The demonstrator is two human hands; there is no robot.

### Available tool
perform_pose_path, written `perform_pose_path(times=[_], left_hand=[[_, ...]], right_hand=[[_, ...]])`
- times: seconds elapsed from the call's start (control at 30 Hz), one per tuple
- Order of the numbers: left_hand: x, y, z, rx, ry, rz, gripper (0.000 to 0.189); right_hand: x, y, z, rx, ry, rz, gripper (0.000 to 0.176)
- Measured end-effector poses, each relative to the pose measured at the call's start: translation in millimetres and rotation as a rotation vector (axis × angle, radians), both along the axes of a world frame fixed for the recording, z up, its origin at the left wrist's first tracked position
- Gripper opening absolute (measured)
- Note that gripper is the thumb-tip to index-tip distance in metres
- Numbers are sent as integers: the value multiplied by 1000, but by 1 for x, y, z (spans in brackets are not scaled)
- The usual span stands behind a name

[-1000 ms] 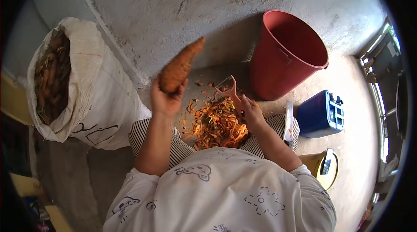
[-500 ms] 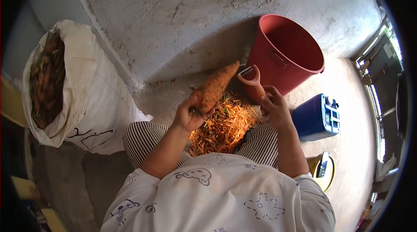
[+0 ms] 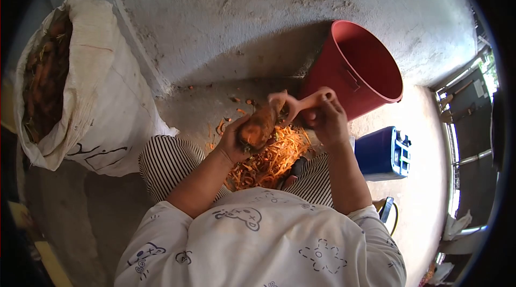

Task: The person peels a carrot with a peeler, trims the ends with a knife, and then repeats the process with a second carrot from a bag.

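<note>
A large soil-stained carrot [image 3: 257, 130] is gripped in my left hand [image 3: 232, 140], its thick end turned toward me. My right hand [image 3: 329, 121] is closed round the handle of an orange Y-shaped peeler [image 3: 302, 105]. The peeler's head overlaps the far end of the carrot and is smeared by motion. Beneath both hands a heap of orange peelings [image 3: 269, 166] lies on the floor between my knees.
A white sack [image 3: 107, 82] full of unpeeled carrots [image 3: 48, 80] stands at the left. At the right are a red bucket [image 3: 344, 72] by the wall and a blue jerrycan [image 3: 376, 152]. Scattered scraps lie on the concrete floor [image 3: 199, 104].
The carrot has swung from pointing up and right to having its thick end toward me. My right hand has brought the peeler leftward onto the carrot's far end. The view has shifted slightly.
</note>
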State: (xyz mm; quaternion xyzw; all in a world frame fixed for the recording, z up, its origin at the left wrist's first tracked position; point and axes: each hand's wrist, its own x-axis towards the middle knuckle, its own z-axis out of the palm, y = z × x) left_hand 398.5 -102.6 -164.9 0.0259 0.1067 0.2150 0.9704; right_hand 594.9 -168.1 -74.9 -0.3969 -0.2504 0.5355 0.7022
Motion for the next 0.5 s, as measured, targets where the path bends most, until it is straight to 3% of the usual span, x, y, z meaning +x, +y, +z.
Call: perform_pose_path(times=[0.13, 0.3, 0.47, 0.5], left_hand=[[2, -4, 6, -48, 50, -61, 43], [1, 0, -10, 114, 87, -146, 38], [-4, -5, -10, 112, 168, -149, 38], [-6, -5, -14, 102, 201, -151, 38]], right_hand=[[-12, 10, -24, 8, -78, 155, 18], [-26, 13, -34, -40, -377, 150, 23], [66, 39, -76, -68, -253, -241, 21], [88, 40, -86, -138, -421, -379, 18]])
